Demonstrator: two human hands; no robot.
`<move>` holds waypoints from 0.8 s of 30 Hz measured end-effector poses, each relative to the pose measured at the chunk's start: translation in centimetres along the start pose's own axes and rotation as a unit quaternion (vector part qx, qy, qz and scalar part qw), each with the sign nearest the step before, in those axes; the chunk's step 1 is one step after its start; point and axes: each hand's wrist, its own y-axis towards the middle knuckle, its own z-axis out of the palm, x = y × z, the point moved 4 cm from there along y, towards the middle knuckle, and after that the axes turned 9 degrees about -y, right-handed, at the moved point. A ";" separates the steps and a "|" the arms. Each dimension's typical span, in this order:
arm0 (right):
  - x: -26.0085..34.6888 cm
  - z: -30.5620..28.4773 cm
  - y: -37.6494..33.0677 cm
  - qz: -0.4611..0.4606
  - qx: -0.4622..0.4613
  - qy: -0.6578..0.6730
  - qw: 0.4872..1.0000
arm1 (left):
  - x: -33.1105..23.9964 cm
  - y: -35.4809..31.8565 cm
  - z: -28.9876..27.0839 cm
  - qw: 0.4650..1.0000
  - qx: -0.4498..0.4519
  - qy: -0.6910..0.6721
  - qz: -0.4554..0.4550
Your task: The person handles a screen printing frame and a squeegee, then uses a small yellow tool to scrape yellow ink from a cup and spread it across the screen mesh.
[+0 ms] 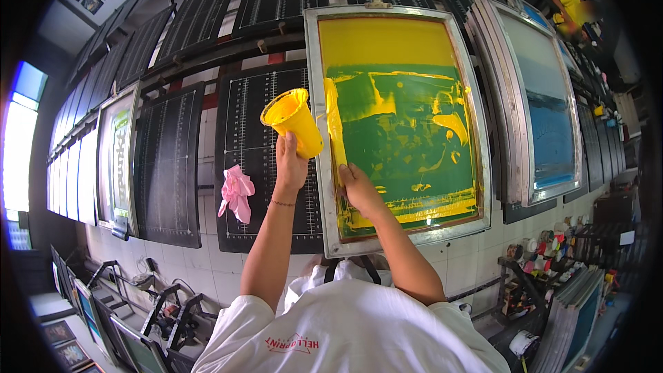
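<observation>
My left hand [292,164] is wrapped round a plastic cup [301,130] smeared with yellow ink and tilted, its mouth facing up and away to the left. My right hand [360,192] grips the lower end of a long flat ink spatula [334,121] coated in yellow. The spatula lies along the inner left side of a screen printing frame [400,13]. Green mesh [397,145] fills the frame, with a yellow band at its far end and yellow streaks and smears across it. Whether the spatula touches the mesh I cannot tell.
A crumpled pink cloth [237,193] lies on the black platen [242,110] left of the frame. More framed screens [545,117] lean at the right. Black platens [168,166] stand in rows beyond and left. A person in yellow [572,10] is at the far right.
</observation>
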 end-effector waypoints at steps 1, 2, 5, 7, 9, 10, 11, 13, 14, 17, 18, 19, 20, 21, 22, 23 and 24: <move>1.3 -0.2 -0.7 0.039 0.023 0.050 0.998 | 0.0 0.0 0.0 1.000 -0.001 0.002 0.001; 1.6 -0.3 -0.7 0.047 0.038 0.077 0.995 | 0.0 0.0 0.0 1.000 -0.001 0.000 -0.001; 1.9 -0.9 -0.5 0.069 0.072 0.162 0.982 | 0.1 -0.1 0.0 1.000 -0.013 0.003 -0.008; 1.8 -2.0 -0.2 0.081 0.083 0.223 0.968 | 0.3 -0.4 -0.1 0.999 -0.037 0.016 -0.014; 1.9 -3.1 -0.4 0.066 0.090 0.226 0.968 | 0.1 -0.4 0.0 0.998 -0.032 0.061 0.006; 1.9 -3.7 -0.5 0.063 0.086 0.226 0.968 | -0.1 -0.4 0.0 0.996 -0.033 0.083 0.015; 2.2 -4.6 -0.8 0.061 0.080 0.224 0.969 | -0.3 -0.4 0.3 0.994 -0.034 0.104 0.023; 2.9 -6.7 -1.6 0.058 0.076 0.194 0.976 | -0.7 -0.1 1.2 0.990 -0.036 0.134 0.020; 3.4 -7.9 -2.0 0.056 0.074 0.179 0.979 | -0.9 0.2 1.7 0.988 -0.036 0.149 0.019; 5.6 -12.3 -4.6 0.058 0.060 0.125 0.989 | -0.9 1.2 4.0 0.978 -0.009 0.210 0.007; 6.4 -13.9 -5.6 0.052 0.049 0.095 0.993 | -0.6 1.8 4.5 0.975 -0.001 0.222 0.012; 7.2 -15.5 -6.7 0.048 0.036 0.066 0.996 | -0.2 2.1 5.0 0.973 0.007 0.232 0.008; 8.2 -17.4 -8.0 0.042 0.019 0.036 0.998 | 0.5 2.5 5.9 0.971 0.018 0.240 0.003; 9.7 -18.9 -9.5 0.043 0.006 -0.015 0.999 | 0.8 2.9 6.4 0.968 0.025 0.250 0.001; 11.3 -20.4 -11.2 0.044 -0.011 -0.067 0.997 | 1.7 3.5 6.4 0.958 0.046 0.284 -0.004; 12.5 -22.0 -12.8 0.050 -0.024 -0.099 0.994 | 2.3 3.9 7.1 0.947 0.065 0.313 -0.019; 14.1 -23.5 -14.5 0.070 -0.041 -0.154 0.985 | 2.7 4.1 8.0 0.935 0.082 0.343 -0.033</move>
